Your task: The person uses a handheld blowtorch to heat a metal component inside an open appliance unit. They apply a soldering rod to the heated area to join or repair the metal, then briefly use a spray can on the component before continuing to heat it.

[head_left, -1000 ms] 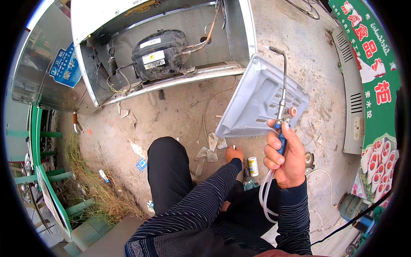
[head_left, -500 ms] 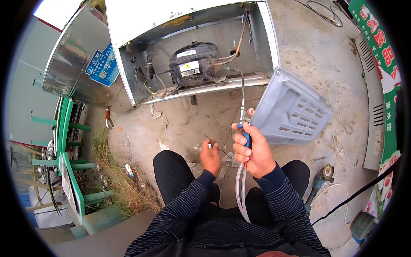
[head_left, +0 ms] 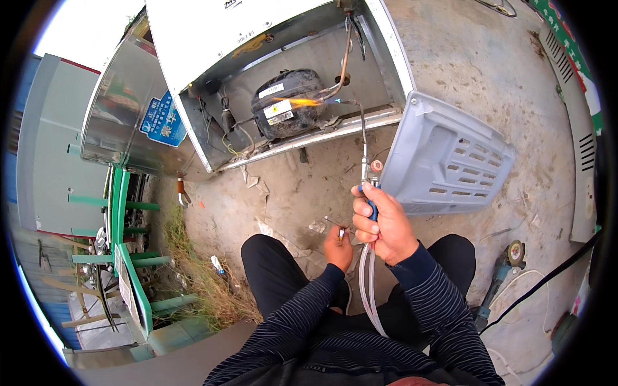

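My right hand (head_left: 386,228) is wrapped around the blue handle of a gas torch (head_left: 373,211). From the handle a metal neck (head_left: 364,132) rises and bends left at the top. A yellow-orange flame (head_left: 299,101) streams leftward from its tip, in front of the black compressor (head_left: 288,103) as I see it; whether it touches cannot be told. Two clear hoses (head_left: 367,280) run down from the torch towards my lap. Lower and left of it, my left hand (head_left: 339,251) is closed on a thin rod (head_left: 333,222) and a small yellow-and-white item, its kind unclear.
The compressor sits in the open bay of a white metal cabinet (head_left: 212,29). A grey slotted cover (head_left: 444,157) leans at its right corner. Pliers (head_left: 182,192), dry grass and a green frame (head_left: 122,225) are on the left. At right lies a grinder-like power tool (head_left: 499,276).
A flame now shows at the torch tip, where none showed before. My left hand has come closer to my right hand in the picture. The whole view has shifted slightly.
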Available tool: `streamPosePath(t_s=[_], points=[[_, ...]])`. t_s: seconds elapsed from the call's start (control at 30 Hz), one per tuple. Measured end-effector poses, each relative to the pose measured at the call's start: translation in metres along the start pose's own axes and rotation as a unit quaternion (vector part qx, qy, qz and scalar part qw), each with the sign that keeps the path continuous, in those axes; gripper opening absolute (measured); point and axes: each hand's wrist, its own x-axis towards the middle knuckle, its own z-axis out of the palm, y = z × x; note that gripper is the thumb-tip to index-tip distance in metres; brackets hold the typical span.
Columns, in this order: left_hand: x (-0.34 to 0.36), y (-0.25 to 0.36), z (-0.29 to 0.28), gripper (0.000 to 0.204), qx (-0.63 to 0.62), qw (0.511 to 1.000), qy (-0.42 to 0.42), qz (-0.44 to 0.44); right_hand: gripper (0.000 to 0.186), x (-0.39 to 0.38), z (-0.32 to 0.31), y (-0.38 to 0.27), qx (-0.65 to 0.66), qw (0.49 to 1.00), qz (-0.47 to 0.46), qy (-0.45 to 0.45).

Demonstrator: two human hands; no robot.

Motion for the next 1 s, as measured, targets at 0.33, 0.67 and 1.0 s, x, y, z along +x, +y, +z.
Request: streamPosePath(t_s=[0.33,0.67,1.0], points=[[0.037,0.229,-0.111,0.014,-0.127,0.914,0.185,0.337,0.028,0.005,-0.002,-0.002,-0.008,0.999,0.033,-0.023],[0.062,0.287,-0.099,0.015,-0.072,0.877,0.201,0.43,0.029,0.006,-0.01,-0.001,0.025,0.997,0.054,-0.057],[0.086,0.278,-0.074,0.019,-0.132,0.891,0.208,0.382,0.029,0.007,-0.014,-0.003,0.046,0.994,0.06,-0.079]])
